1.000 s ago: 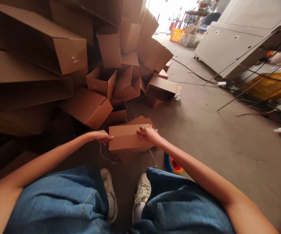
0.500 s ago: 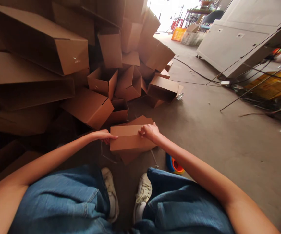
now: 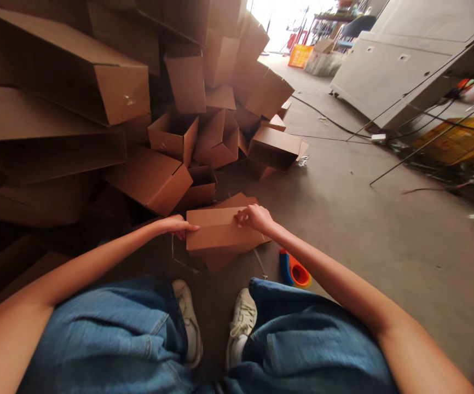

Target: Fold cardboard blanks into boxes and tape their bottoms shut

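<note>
1. Grey concrete warehouse floor (image 3: 364,246) spreads ahead, with a heaped pile of tan corrugated cardboard boxes (image 3: 216,137) banked up on the left and a tall white metal cabinet (image 3: 401,71) on the right. An orange plastic crate (image 3: 300,56) sits far off near the bright doorway.
2. A flat tan corrugated carton (image 3: 220,230) lies on the floor at the foot of the pile, between the hands and just ahead of the person's blue denim jeans (image 3: 109,334). More tan cardboard (image 3: 237,201) shows beneath and behind it.
3. The left hand (image 3: 175,226) is curled narrowly around the carton's left end, and the right hand (image 3: 255,217) is hooked over its far edge, fingers bent. Both seem to be holding it rather than merely resting on it.
4. The work in hand looks like handling this one carton by its edges on the floor. The next move calls for a steady hold at both ends, since the carton sits on uneven cardboard.
5. The thumbs are hidden, so the firmness of either grip is hard to judge. The carton's underside and any tape or open seams cannot be made out. A blue-and-orange plastic object (image 3: 294,271) near the right forearm is too partly seen to identify.
</note>
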`<state>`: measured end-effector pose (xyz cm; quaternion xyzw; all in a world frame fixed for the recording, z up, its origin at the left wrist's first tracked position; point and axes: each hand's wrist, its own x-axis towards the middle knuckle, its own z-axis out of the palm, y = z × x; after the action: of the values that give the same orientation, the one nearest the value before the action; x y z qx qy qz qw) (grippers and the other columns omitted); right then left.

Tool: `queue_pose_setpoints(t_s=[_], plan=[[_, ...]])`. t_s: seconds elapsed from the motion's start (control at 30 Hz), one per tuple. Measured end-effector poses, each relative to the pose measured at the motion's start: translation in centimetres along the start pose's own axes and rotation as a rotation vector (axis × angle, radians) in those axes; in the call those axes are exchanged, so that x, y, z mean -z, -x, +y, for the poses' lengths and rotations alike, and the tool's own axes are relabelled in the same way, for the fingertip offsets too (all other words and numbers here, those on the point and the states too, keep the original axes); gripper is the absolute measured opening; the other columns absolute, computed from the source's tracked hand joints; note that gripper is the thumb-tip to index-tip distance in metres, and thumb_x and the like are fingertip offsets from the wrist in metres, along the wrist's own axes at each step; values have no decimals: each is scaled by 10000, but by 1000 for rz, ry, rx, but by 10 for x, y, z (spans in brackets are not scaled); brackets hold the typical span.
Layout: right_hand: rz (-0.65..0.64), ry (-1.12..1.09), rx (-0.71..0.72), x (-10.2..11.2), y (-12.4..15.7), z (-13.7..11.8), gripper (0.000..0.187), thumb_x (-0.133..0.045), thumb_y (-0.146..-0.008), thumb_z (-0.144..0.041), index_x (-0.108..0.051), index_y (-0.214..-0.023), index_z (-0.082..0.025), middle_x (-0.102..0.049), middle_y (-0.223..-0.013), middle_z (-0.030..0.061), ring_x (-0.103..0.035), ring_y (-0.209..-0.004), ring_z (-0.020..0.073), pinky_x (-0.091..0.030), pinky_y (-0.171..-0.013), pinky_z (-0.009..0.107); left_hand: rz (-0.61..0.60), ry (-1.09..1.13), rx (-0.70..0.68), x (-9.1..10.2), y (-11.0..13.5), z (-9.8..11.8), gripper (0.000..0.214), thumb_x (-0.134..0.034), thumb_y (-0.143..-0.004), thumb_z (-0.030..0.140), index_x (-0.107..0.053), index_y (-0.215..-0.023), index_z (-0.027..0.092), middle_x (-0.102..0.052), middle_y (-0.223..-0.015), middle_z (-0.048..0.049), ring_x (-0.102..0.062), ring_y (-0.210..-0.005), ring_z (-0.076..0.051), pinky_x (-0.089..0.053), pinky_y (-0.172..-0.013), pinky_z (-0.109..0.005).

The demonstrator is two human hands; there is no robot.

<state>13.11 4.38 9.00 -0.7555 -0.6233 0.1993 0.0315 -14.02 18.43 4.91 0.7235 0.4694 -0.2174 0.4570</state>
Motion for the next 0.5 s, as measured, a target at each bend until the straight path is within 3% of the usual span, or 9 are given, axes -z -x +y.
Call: queue_pose_setpoints(t_s=[0.1,0.17,0.27,0.37,0.43,0.5], plan=[[91,-92,-64,-1,7,37,432,-610,-922,-322,-652,-1353,-315,-755,-1203,2,-712,-1057,158,-515,-908,221,13,-3,4,-1,1,2,715,-622,-518,879,-679,-608,172,-781,-903,-170,-728,-921,-322,-405,-618,-304],[145,-118,-186,-1,12,68,466,-483,-984,-289,-567,-1442,-282,-698,-1320,31,-699,-1095,149,-521,-925,229,19,-6,10,-1,2,4,703,-622,-517,872,-662,-591,174,-782,-925,-172,-728,-926,-325,-407,-624,-308],[113,-116,-441,-6,25,118,341,-533,-969,-255,-704,-1261,-219,-720,-1251,87,-686,-1128,234,-538,-934,321,4,-9,20,0,4,7,692,-622,-520,860,-660,-593,173,-783,-950,-175,-728,-943,-328,-409,-634,-308],[-11,-173,-638,-25,48,156,309,-646,-952,-333,-664,-1211,-166,-679,-1219,100,-671,-1069,237,-562,-914,431,-25,-10,29,1,6,8,702,-609,-534,858,-688,-651,170,-783,-993,-171,-729,-957,-323,-419,-642,-306],[-14,-251,-693,-47,66,170,364,-636,-963,-383,-612,-1259,-171,-633,-1262,89,-650,-1071,226,-568,-906,440,-36,-11,42,2,4,7,708,-602,-542,856,-698,-680,169,-781,-1011,-172,-728,-961,-326,-426,-649,-311],[77,-339,-682,-72,83,174,361,-625,-968,-390,-611,-1266,-188,-620,-1282,84,-641,-1090,235,-564,-912,429,-35,-1,45,2,1,5,712,-603,-549,855,-709,-701,168,-782,-1006,-171,-727,-961,-328,-434,-662,-318]])
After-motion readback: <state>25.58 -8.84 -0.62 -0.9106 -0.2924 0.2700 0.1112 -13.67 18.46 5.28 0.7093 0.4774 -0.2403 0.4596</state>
